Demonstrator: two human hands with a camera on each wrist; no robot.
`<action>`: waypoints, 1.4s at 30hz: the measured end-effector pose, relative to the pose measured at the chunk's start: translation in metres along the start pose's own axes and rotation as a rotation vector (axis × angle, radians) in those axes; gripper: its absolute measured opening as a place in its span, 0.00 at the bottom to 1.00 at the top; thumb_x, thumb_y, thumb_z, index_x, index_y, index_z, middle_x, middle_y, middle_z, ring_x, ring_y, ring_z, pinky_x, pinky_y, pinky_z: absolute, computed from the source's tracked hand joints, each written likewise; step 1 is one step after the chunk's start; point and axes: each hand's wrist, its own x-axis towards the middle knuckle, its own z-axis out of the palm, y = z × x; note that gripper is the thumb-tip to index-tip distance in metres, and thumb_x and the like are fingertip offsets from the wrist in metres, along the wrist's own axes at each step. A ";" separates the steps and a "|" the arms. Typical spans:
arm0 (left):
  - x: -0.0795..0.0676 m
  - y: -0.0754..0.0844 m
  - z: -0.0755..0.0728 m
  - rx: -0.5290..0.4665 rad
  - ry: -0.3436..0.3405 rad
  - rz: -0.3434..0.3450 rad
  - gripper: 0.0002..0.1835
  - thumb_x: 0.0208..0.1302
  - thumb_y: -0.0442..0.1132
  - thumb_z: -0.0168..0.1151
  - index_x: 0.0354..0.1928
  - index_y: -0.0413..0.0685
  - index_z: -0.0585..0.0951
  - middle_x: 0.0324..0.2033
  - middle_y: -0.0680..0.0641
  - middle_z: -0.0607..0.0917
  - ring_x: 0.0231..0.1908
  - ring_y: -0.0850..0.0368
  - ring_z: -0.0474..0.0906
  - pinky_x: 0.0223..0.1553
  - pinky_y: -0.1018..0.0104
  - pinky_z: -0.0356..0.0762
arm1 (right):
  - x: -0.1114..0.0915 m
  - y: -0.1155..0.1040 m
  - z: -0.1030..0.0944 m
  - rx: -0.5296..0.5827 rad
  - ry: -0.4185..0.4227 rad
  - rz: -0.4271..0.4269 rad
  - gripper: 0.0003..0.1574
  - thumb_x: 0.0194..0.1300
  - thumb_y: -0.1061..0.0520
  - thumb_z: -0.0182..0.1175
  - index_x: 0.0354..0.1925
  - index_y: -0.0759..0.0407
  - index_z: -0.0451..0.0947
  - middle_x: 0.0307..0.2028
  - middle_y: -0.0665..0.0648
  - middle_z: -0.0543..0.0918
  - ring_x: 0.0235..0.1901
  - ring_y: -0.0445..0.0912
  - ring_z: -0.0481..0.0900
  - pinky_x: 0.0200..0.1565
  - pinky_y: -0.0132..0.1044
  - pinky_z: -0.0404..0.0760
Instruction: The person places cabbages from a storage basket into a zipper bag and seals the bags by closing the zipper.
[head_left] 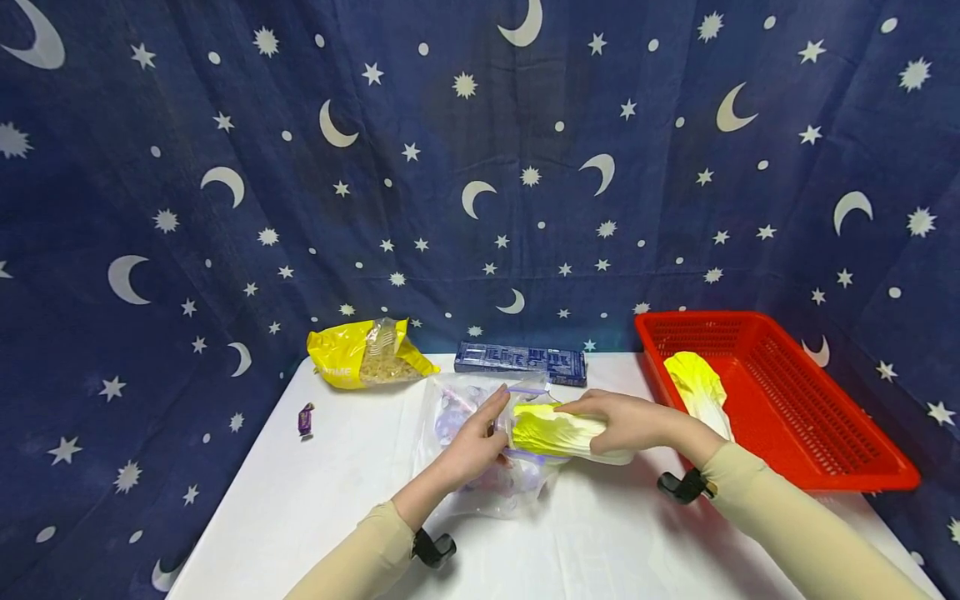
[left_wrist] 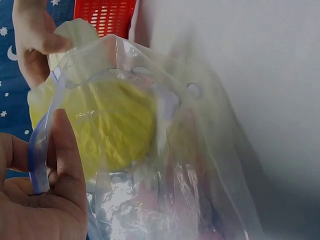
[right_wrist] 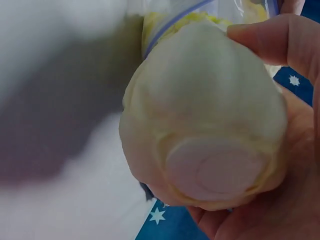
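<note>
My right hand [head_left: 636,420] grips a napa cabbage [head_left: 558,433] near its white base, with the cabbage lying nearly level. The yellow leafy end is inside the mouth of a clear zip bag [head_left: 435,454], while the pale round base [right_wrist: 205,100] sticks out toward my right palm. At the bag's mouth my left hand [head_left: 474,454] pinches the rim beside the purple zip strip [left_wrist: 37,155], between thumb and fingers. Blurred pink and purple patches show on or through the bag; I cannot tell which.
A red basket [head_left: 802,450] stands at the right with a second napa cabbage [head_left: 699,387] at its left side. Behind the bag lies a dark blue box [head_left: 521,362]. A yellow pasta bag [head_left: 367,354] and a small purple wrapped candy [head_left: 305,421] are at the left.
</note>
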 end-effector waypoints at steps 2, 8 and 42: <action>0.000 0.001 0.001 0.009 0.000 0.010 0.40 0.64 0.25 0.49 0.80 0.39 0.55 0.81 0.50 0.48 0.33 0.51 0.79 0.32 0.60 0.88 | 0.003 0.000 0.001 -0.041 0.007 0.003 0.43 0.51 0.56 0.66 0.68 0.46 0.78 0.48 0.48 0.79 0.42 0.45 0.75 0.44 0.41 0.77; 0.000 0.003 0.004 -0.010 0.002 0.044 0.40 0.63 0.25 0.49 0.79 0.37 0.56 0.81 0.46 0.49 0.46 0.39 0.80 0.31 0.59 0.88 | 0.010 -0.002 0.003 -0.032 0.028 0.027 0.41 0.55 0.51 0.67 0.69 0.48 0.77 0.46 0.51 0.80 0.40 0.45 0.74 0.43 0.39 0.77; -0.002 0.001 0.023 0.053 -0.030 -0.016 0.44 0.62 0.25 0.50 0.81 0.45 0.51 0.82 0.52 0.44 0.31 0.57 0.79 0.35 0.59 0.88 | 0.023 -0.001 0.020 1.236 0.081 0.458 0.50 0.70 0.55 0.55 0.79 0.66 0.43 0.54 0.65 0.74 0.40 0.48 0.82 0.43 0.43 0.88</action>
